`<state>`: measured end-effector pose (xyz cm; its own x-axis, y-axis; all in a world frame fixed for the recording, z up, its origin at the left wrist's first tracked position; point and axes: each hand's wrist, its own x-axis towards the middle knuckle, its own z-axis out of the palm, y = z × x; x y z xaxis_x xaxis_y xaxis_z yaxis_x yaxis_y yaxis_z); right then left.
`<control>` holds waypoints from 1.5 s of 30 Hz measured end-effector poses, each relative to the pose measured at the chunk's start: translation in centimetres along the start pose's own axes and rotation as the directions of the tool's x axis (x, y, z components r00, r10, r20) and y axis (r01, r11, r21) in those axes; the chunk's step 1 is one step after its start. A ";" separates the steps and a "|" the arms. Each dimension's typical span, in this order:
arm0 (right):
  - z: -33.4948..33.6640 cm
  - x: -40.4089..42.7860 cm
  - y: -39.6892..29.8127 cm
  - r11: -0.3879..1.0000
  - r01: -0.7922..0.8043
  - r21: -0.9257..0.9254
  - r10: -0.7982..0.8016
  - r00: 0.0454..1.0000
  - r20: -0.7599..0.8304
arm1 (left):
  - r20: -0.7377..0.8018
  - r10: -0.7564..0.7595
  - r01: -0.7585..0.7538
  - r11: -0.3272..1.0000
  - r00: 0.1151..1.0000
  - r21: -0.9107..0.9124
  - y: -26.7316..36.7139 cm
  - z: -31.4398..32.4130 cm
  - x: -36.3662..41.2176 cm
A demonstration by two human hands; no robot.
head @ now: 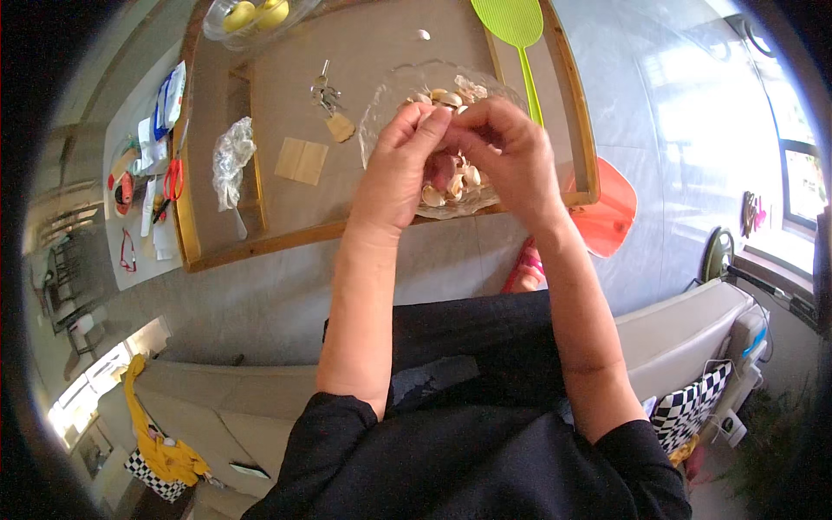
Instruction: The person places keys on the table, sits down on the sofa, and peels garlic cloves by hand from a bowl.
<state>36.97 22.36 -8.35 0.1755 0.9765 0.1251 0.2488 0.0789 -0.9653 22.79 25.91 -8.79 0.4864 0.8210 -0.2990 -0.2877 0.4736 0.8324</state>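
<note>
Over a clear, wavy-rimmed bowl [380, 110], my left hand [404, 159] and my right hand [517, 159] meet at the fingertips. Between them they pinch a small pale garlic clove [443, 110], mostly hidden by the fingers. Several garlic cloves [448, 99] and bits of papery skin [469, 88] lie at the bowl's far side. Nearer me, under the hands, are a purplish garlic bulb [441, 170] and more cloves. One loose clove [424, 34] rests on the table beyond the bowl.
The wood-framed table [286, 247] bears keys [325, 94], folded brown paper [301, 160], a crumpled plastic bag [233, 159], a fruit bowl [224, 36] and a green fly swatter [513, 23]. Red-handled scissors [174, 179] lie at left. An orange bin [611, 208] stands by the right corner.
</note>
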 end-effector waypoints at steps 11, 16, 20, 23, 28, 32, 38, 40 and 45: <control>2.4 -0.8 0.2 0.930 -0.139 0.339 0.188 0.975 -0.117 | -0.140 0.557 -0.437 0.762 0.818 0.479 -1.3 2.6 0.5; 1.2 -0.3 -0.7 0.969 -0.107 0.224 0.122 0.991 -0.057 | -0.155 0.409 -0.333 0.869 0.899 0.365 -0.5 2.3 0.0; 0.0 0.1 -0.9 0.993 0.061 -0.103 -0.067 0.996 -0.059 | -0.146 0.186 -0.146 0.957 0.972 0.249 -0.7 1.9 0.0; 0.1 0.2 -0.8 0.995 0.044 -0.087 -0.046 0.999 -0.024 | -0.180 0.201 -0.146 0.950 0.963 0.277 -0.9 1.7 0.1; 0.2 0.1 -1.3 0.994 0.032 -0.103 -0.042 0.994 -0.103 | -0.178 0.277 -0.200 0.912 0.944 0.357 -1.6 2.0 0.3; 0.6 0.0 -1.2 0.986 0.080 -0.145 -0.103 0.982 -0.157 | -0.185 0.469 -0.291 0.763 0.864 0.576 -2.2 2.9 0.3; 1.0 -0.4 -1.3 0.977 0.086 -0.197 -0.128 0.968 -0.216 | -0.179 0.555 -0.371 0.728 0.812 0.576 -2.8 2.9 0.3; 1.0 -0.6 -0.8 0.996 -0.064 -0.061 0.047 0.968 -0.247 | -0.202 0.460 -0.294 0.789 0.865 0.539 -2.7 3.0 0.2; 0.2 -0.6 -0.3 0.992 -0.129 0.000 0.126 0.973 -0.195 | -0.225 0.205 -0.174 0.974 0.953 0.147 -2.8 2.4 0.0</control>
<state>36.57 21.83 -8.22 0.3883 0.9205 0.0448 0.2246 -0.0474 -0.9733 25.57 23.77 -10.01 0.2185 0.9508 -0.2197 -0.2438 0.2711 0.9312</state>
